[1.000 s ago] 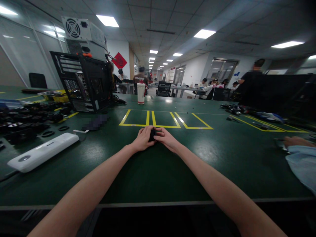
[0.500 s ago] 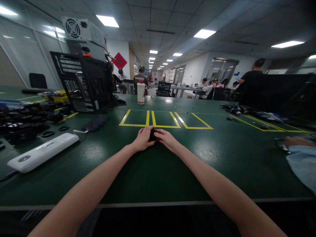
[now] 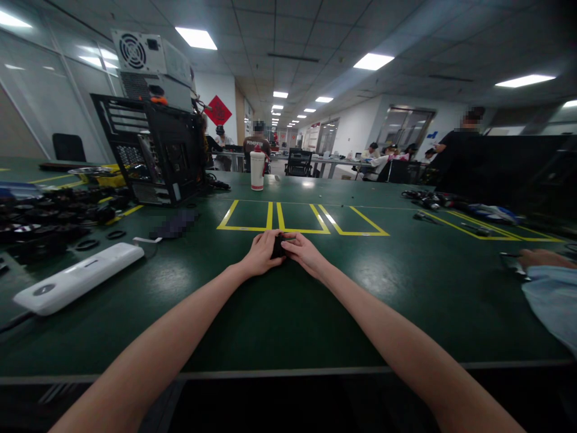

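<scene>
Between my two hands, low over the green table [image 3: 279, 325], is a small black object [image 3: 279, 246]. Most of it is hidden by fingers, so its kind cannot be made out. My left hand [image 3: 262, 254] grips it from the left side, thumb toward me. From the right, my right hand [image 3: 305, 252] has its fingertips on the same object. Just beyond the hands, yellow tape outlines [image 3: 304, 231] mark the tabletop.
A white power strip [image 3: 83, 278] and several black parts [image 3: 49, 216] lie on the left. Behind them stands an open computer case [image 3: 157, 150]. A cup [image 3: 257, 170] is at the back. Cables [image 3: 428, 198] and another person's sleeve [image 3: 552, 304] are on the right.
The fingers of my right hand have shifted very slightly on the black object. My left hand stays in place.
</scene>
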`<act>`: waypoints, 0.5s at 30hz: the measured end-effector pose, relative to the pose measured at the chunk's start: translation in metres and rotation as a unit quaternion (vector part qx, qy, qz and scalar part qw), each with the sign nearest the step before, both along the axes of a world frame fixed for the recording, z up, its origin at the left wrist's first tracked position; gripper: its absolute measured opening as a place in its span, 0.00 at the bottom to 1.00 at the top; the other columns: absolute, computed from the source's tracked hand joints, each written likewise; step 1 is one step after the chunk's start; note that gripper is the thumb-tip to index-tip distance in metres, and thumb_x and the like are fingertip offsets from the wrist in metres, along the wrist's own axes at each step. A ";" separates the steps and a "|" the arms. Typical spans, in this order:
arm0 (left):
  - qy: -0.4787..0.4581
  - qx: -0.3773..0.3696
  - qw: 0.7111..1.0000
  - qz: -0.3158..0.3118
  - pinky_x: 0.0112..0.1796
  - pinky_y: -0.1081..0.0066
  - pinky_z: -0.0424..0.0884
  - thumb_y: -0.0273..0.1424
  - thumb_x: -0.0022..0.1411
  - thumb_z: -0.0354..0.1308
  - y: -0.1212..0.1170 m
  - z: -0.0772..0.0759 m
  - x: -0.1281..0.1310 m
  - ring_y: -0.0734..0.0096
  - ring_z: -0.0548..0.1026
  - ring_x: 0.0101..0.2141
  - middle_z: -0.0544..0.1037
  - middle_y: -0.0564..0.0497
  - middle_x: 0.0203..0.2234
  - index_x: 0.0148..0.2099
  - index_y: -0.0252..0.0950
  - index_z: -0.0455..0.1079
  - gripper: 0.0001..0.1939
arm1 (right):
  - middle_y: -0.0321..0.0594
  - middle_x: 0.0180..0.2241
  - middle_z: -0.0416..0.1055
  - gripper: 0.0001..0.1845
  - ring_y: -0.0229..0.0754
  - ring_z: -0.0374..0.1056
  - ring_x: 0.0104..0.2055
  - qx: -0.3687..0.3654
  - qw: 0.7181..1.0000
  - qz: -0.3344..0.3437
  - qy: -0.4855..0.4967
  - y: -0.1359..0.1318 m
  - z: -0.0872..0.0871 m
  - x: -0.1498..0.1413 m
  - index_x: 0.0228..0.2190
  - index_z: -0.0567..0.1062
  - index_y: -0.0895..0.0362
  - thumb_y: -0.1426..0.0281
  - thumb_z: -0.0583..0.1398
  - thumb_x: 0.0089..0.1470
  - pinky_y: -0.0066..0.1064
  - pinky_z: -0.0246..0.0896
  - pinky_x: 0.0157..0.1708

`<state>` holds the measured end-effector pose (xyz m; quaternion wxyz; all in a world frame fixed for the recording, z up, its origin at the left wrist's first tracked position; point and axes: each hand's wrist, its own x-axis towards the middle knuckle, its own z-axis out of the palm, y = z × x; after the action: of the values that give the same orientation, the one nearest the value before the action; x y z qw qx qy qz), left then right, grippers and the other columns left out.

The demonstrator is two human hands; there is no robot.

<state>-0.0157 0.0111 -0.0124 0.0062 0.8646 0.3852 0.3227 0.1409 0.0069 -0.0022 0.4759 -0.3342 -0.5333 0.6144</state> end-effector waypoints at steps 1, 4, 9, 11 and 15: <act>0.000 -0.002 1.000 -0.001 0.50 0.58 0.53 0.33 0.50 0.54 -0.001 0.001 0.000 0.61 0.60 0.49 0.61 0.45 0.47 0.52 0.37 0.47 0.29 | 0.37 0.34 0.67 0.16 0.38 0.64 0.39 -0.006 1.000 0.003 0.001 0.000 0.000 0.000 0.34 0.69 0.55 0.70 0.63 0.38 0.35 0.57 0.44; -0.001 -0.007 1.000 -0.005 0.50 0.57 0.53 0.33 0.51 0.54 -0.002 0.002 -0.001 0.61 0.60 0.49 0.60 0.45 0.47 0.53 0.38 0.47 0.28 | 0.38 0.37 0.67 0.16 0.38 0.63 0.42 -0.008 1.000 0.018 -0.008 0.001 0.000 0.001 0.35 0.69 0.56 0.70 0.62 0.39 0.36 0.55 0.46; -0.005 -0.009 1.000 -0.004 0.50 0.57 0.53 0.33 0.51 0.54 -0.001 0.001 -0.001 0.60 0.60 0.49 0.60 0.45 0.47 0.52 0.38 0.48 0.28 | 0.36 0.34 0.66 0.22 0.38 0.64 0.39 0.015 0.999 0.028 -0.037 0.000 -0.001 0.005 0.37 0.67 0.54 0.73 0.64 0.36 0.38 0.57 0.44; -0.006 -0.008 1.000 -0.003 0.50 0.57 0.53 0.33 0.50 0.54 -0.001 0.000 -0.001 0.60 0.60 0.49 0.60 0.46 0.47 0.52 0.38 0.48 0.28 | 0.36 0.33 0.67 0.21 0.38 0.64 0.38 0.012 0.999 0.033 -0.028 0.000 -0.002 0.005 0.37 0.67 0.55 0.72 0.64 0.36 0.37 0.57 0.44; -0.003 -0.001 1.000 0.004 0.49 0.58 0.54 0.34 0.49 0.55 0.001 -0.001 0.000 0.61 0.60 0.49 0.61 0.46 0.46 0.52 0.38 0.48 0.29 | 0.36 0.31 0.68 0.17 0.37 0.65 0.37 0.007 1.000 0.020 0.010 0.003 -0.004 0.003 0.34 0.67 0.56 0.69 0.63 0.38 0.36 0.57 0.44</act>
<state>-0.0155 0.0121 -0.0137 0.0065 0.8619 0.3891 0.3251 0.1443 0.0099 -0.0066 0.4712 -0.3140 -0.5393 0.6233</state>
